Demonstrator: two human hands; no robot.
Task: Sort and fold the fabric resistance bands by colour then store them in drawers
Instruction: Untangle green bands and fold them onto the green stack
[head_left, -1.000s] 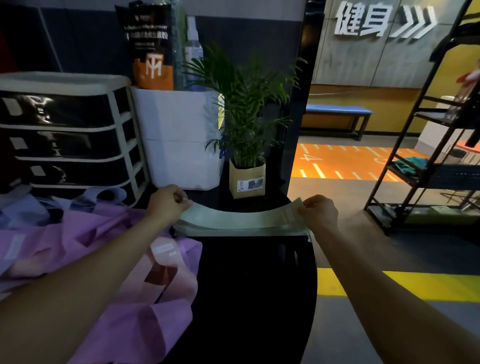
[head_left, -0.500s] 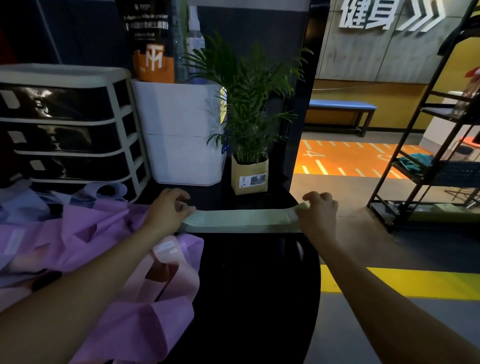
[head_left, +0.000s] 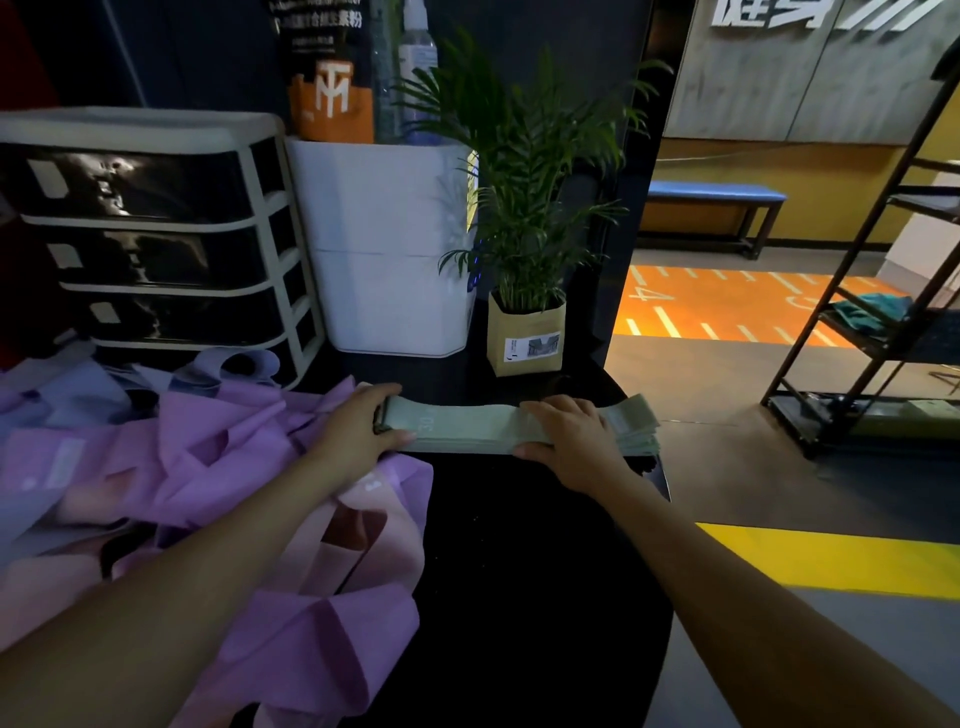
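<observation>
A stack of pale green bands lies flat across the far part of the black table. My left hand grips the stack's left end, fingers over the top and thumb along its near edge. My right hand presses flat on the stack near its right end, whose layers fan out past the fingers. A heap of purple and pink bands covers the table's left side, with pale blue bands behind it. The drawer unit, cream frame with dark drawers, stands at the back left, all drawers closed.
A white bin holding an orange-black bag and spray bottles stands beside the drawers. A potted palm stands just behind the green stack. The table's right edge drops to the gym floor, where a black metal rack stands.
The green stack has come down from slightly lifted to flat on the table. My right hand slid inward from the right end and now lies flat on top.
</observation>
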